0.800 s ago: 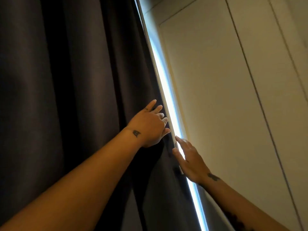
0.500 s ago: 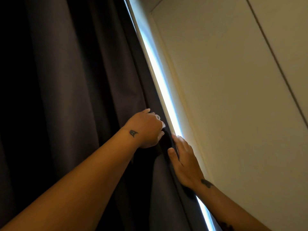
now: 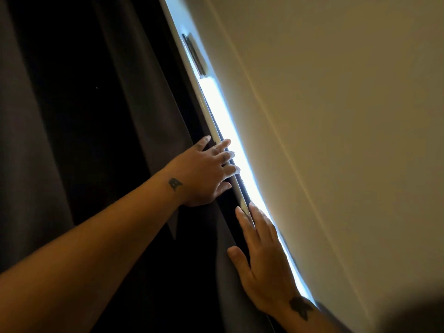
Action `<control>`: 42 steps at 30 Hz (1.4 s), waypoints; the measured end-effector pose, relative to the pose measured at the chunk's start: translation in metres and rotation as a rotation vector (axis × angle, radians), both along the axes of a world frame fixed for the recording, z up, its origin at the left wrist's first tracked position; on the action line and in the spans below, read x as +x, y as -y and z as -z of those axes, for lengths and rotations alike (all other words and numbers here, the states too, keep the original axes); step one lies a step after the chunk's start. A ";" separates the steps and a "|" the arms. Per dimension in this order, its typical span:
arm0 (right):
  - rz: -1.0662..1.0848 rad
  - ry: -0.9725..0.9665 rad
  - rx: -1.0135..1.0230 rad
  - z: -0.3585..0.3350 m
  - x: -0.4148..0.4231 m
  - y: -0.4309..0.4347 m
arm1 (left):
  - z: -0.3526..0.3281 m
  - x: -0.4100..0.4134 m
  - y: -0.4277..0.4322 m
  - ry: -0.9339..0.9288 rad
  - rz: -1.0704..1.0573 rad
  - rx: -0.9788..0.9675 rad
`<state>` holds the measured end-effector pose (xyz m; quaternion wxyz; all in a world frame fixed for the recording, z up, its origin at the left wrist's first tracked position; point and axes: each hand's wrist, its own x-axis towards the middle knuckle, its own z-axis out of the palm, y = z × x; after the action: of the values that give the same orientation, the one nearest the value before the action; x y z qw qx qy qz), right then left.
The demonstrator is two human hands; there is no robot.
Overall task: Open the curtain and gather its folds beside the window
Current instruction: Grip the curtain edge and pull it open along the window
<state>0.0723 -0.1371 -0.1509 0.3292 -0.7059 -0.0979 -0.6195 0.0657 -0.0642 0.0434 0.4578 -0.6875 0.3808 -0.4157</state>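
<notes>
A dark grey curtain point(image 3: 96, 116) hangs in deep folds over the left half of the view. Its right edge has a pale lining. Beside that edge a narrow strip of bright window point(image 3: 223, 116) shows. My left hand point(image 3: 206, 174) lies on the curtain's edge with fingers spread, and the fingertips reach over the edge into the light. Lower down, my right hand point(image 3: 262, 263) rests flat along the same edge, thumb on the front of the fabric. Neither hand visibly pinches the cloth.
A plain cream wall point(image 3: 336, 116) fills the right side, right next to the window strip. A dark fitting point(image 3: 194, 54) sits on the window frame above the hands. A dark blur covers the bottom right corner.
My left hand went from curled at the curtain's edge to fingers spread across it. The right hand stays flat lower on the edge. The view has moved in closer and the light gap looks wider.
</notes>
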 end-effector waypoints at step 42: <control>-0.770 0.070 0.204 -0.094 0.011 -0.035 | -0.087 -0.022 -0.024 0.170 -0.016 0.202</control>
<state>0.0830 -0.1020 -0.0565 0.6024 -0.5597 -0.3045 -0.4808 0.0433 -0.0399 0.1304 0.5587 -0.6030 0.3751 -0.4283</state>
